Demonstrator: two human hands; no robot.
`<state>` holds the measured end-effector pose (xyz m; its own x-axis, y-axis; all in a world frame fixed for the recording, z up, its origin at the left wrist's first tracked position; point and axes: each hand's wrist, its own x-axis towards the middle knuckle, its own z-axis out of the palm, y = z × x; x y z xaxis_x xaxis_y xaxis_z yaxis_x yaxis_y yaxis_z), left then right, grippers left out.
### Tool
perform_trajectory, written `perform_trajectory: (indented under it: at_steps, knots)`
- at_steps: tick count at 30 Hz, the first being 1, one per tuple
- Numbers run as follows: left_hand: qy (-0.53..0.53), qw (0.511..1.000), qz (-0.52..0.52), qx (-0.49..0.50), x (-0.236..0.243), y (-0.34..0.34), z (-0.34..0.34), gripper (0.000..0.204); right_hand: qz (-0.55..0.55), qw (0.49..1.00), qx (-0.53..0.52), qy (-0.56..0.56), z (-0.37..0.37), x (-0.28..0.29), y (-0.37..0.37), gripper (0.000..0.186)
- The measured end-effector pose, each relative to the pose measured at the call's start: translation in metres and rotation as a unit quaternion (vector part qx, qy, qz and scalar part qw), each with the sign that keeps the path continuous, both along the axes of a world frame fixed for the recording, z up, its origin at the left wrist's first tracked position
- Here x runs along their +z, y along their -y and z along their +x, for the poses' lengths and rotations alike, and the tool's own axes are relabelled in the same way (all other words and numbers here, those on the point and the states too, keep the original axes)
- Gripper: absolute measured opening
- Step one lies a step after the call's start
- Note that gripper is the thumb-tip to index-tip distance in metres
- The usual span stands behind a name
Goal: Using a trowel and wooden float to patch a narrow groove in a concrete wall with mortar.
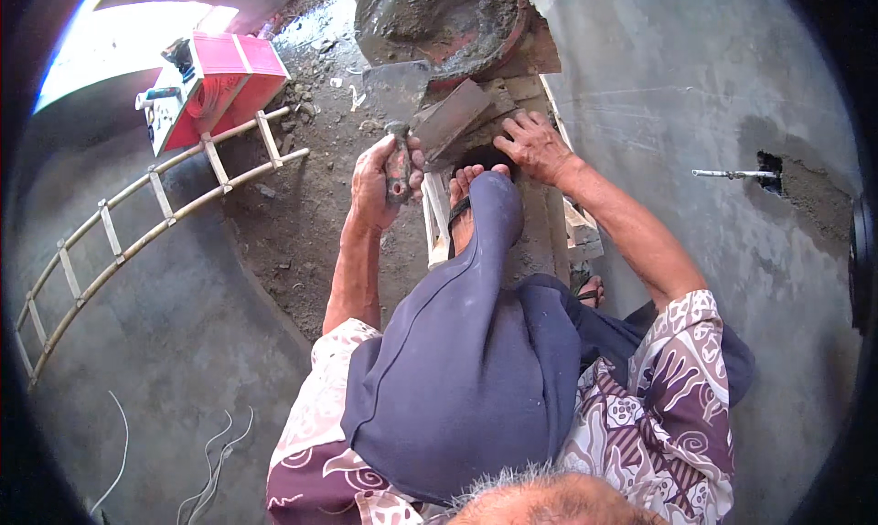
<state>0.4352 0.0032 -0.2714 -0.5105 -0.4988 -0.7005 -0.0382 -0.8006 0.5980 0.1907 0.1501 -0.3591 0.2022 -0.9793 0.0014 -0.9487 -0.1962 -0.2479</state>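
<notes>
My left hand (373, 182) is closed around the worn, reddish handle of a mortar-smeared trowel (398, 164). Its flat grey blade points away from me, toward a round tub (515, 45) of wet grey mortar (402, 13). Between my hands, a flat grey-brown slab (453, 123) lies tilted; its material is unclear. My right hand (540, 148) rests with bent, slightly parted fingers at the edge of the planks (540, 214), beside a dark gap. No object shows in it, though the fingertips are partly hidden. My sandalled foot (462, 219) stands on the planks between both hands.
A bamboo ladder (114, 232) leans at the left, near a pink-and-white box (224, 81). Grey plastered wall (658, 95) rises on the right, with a pipe (732, 174) sticking out. Loose wires (215, 470) show at lower left. Rubble-strewn ground (293, 241) lies below.
</notes>
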Motion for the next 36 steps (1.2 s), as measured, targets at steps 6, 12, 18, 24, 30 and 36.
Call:
perform_trajectory:
  at_steps: [6, 12, 18, 24, 30, 36]
  knots:
    - [0.002, 1.000, -0.005, -0.018, 0.005, 0.001, 0.009, 0.039, 0.017, 0.998, -0.067, -0.013, -0.035, 0.028, 0.002, 0.014]
    - [-0.046, 0.998, 0.018, -0.025, 0.006, 0.007, 0.010, 0.042, 0.073, 0.954, -0.232, 0.178, -0.066, 0.102, -0.033, 0.018]
    - [-0.021, 0.995, -0.007, -0.094, 0.021, 0.026, -0.032, 0.043, -0.134, 0.924, -0.216, 0.285, -0.056, 0.099, 0.018, 0.018]
    - [-0.037, 0.986, -0.036, -0.160, 0.032, 0.053, -0.071, 0.040, -0.051, 0.951, -0.265, 0.151, -0.061, 0.078, 0.084, 0.017]
    - [0.021, 0.988, -0.059, -0.139, 0.023, 0.061, -0.069, 0.039, -0.034, 0.981, -0.187, 0.041, -0.045, 0.068, 0.078, 0.015]
    - [0.014, 0.993, -0.053, -0.109, 0.018, 0.067, -0.063, 0.039, -0.092, 0.984, -0.149, 0.034, -0.022, 0.065, 0.089, 0.019]
